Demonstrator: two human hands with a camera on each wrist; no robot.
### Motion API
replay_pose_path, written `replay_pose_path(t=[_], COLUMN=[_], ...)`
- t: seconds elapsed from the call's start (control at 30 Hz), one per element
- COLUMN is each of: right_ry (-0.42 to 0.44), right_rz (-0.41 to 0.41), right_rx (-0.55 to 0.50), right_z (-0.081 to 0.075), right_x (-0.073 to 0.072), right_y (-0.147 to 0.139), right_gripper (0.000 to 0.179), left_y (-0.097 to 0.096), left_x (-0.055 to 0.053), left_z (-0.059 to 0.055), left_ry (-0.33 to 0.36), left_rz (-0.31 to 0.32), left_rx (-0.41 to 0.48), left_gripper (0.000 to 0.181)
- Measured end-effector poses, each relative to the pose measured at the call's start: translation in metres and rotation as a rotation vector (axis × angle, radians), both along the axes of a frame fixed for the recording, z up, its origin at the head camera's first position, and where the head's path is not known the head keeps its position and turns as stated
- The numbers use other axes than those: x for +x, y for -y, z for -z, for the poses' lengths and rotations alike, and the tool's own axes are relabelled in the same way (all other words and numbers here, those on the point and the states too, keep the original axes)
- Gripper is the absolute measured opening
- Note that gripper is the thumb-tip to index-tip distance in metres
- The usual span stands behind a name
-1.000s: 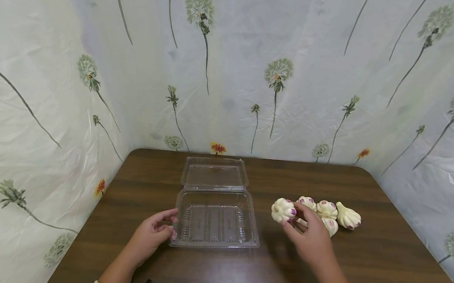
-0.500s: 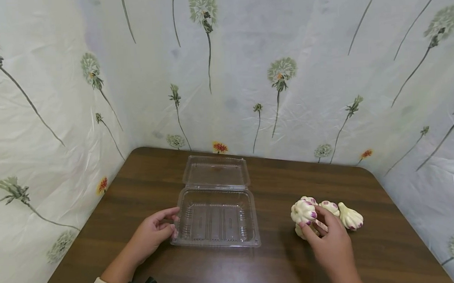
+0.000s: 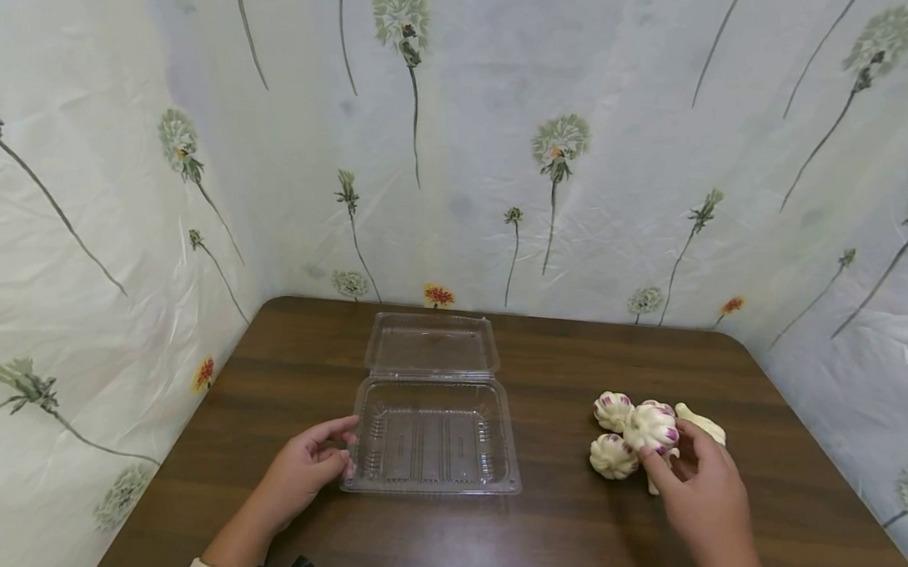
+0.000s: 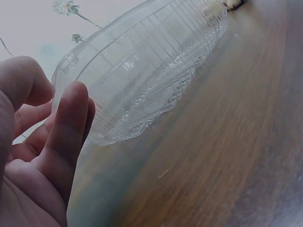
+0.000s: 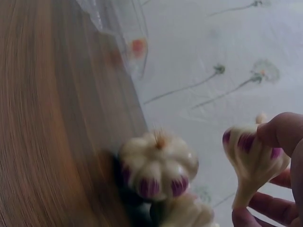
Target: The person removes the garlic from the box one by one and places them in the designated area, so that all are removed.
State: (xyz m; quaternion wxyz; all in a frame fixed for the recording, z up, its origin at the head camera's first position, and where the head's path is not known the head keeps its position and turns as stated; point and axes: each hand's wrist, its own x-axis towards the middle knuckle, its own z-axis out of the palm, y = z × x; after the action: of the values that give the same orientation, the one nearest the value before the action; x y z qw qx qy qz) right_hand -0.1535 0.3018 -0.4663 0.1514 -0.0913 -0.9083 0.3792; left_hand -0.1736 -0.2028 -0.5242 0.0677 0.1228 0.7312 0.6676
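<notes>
A clear plastic clamshell container [image 3: 431,491] lies on the table, its lid [image 3: 431,343] folded back. My left hand [image 3: 303,468] pinches the container's left rim between thumb and fingers, as the left wrist view [image 4: 61,123] also shows. Over at the right, my right hand [image 3: 701,492] holds a white garlic bulb [image 3: 652,427] with purple marks by thumb and fingertips. In the right wrist view this garlic bulb [image 5: 255,156] has its stem pointing down. Beneath and around it are more garlic bulbs [image 3: 613,457], partly hidden by the hand.
The brown wooden table [image 3: 306,355] has rounded far corners. A flower-printed sheet [image 3: 464,150] hangs behind it and along both sides. One garlic bulb [image 3: 613,411] lies left of the held one, and another with a long neck [image 3: 699,423] lies to its right.
My right hand has moved to the right with the garlic bulb, over the group, uncovering the two bulbs on the left. My left hand stays at the container's rim.
</notes>
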Motion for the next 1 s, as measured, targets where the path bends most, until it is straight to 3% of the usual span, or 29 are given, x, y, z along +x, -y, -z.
replay_pose_path(t=[0.27,0.67,1.0], right_ry=[0.031,0.171,0.273], right_rz=[0.072,0.245,0.279], right_rx=[0.029,-0.006,-0.042], right_z=[-0.002,0.002,0.013], right_x=[0.004,-0.002,-0.003], right_y=[-0.015,-0.048,-0.060], right_gripper=[0.073,0.087,0.092], left_y=[0.001,0.001,0.000], left_x=[-0.001,-0.003,-0.002], left_z=[0.000,0.000,0.001], left_ry=[0.012,0.006,0.013], left_rz=[-0.013,-0.007,-0.008], left_rx=[-0.035,-0.034,-0.035], left_gripper=[0.050,0.050,0.050])
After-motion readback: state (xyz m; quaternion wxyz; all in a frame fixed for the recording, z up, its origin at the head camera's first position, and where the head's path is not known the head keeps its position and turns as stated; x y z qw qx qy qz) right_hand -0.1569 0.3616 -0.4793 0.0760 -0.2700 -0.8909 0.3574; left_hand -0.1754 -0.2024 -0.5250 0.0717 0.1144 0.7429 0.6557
